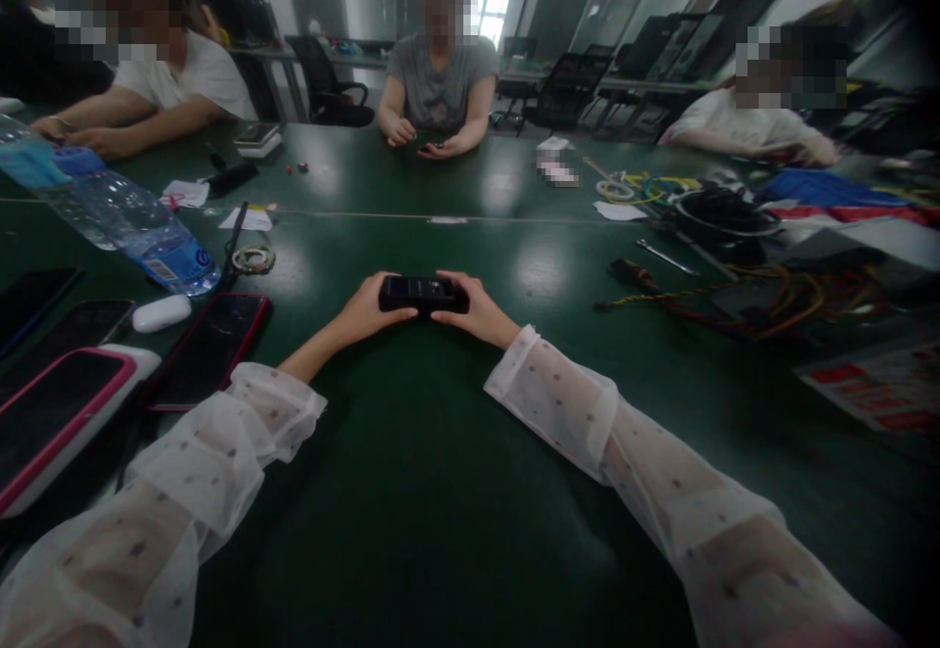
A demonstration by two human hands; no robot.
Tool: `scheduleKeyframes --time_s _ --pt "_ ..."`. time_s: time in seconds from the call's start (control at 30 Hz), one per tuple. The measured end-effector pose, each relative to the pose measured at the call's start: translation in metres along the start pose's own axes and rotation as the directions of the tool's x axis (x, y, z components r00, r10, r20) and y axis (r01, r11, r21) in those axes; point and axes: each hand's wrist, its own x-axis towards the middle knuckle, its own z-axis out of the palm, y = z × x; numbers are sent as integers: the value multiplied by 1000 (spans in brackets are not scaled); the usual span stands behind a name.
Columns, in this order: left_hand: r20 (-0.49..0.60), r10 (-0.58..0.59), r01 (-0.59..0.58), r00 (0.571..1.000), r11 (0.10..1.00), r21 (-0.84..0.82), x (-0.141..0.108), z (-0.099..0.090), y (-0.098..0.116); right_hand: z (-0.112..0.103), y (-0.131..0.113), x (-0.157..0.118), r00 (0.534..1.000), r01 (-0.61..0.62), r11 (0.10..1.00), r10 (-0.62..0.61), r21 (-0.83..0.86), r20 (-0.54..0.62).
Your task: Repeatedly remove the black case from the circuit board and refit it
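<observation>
Both hands hold a small black device with a screen (420, 291), turned sideways above the green table (441, 491). My left hand (367, 307) is closed around its left end, thumb along the near edge. Around the right end, my right hand (476, 310) is closed in the same way. Small light marks show on the device's dark screen, too small to read. Its exact kind cannot be made out. The fingers behind it are partly hidden. Sheer white dotted sleeves cover both forearms.
On the left lie a red-edged phone (212, 349), a white earbud case (163, 313), a pink-framed phone (63, 413) and a water bottle (158, 227). At right are a wrench (667, 257) and tangled cables (741, 296). Several people sit around the table, one person (441, 90) straight across.
</observation>
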Motion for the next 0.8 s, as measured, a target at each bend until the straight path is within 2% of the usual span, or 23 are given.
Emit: scheduleKeyframes --time_s 0.1,0.37,0.5,0.57,0.63,0.77,0.8 --pt "5 39 -39 999 999 -19 0 0 0 2 4 1 999 21 1000 -21 10 -24" --pt "12 37 -35 999 992 -122 1 5 -12 5 10 3 987 85 993 -73 80 -142" --pt "16 32 -28 999 980 -196 2 6 -12 5 9 3 980 103 976 -66 192 -190" --pt "36 21 -14 999 980 -198 2 5 -11 6 11 3 968 94 964 -30 249 -249" --pt "53 19 -9 998 985 -171 2 3 -11 6 16 4 935 65 961 36 268 -353" --pt "66 21 -13 998 993 -119 1 0 -10 3 35 4 795 -62 983 153 172 -587" --pt "67 18 -10 998 993 -117 1 -1 -10 2 40 4 786 -104 988 154 118 -598"
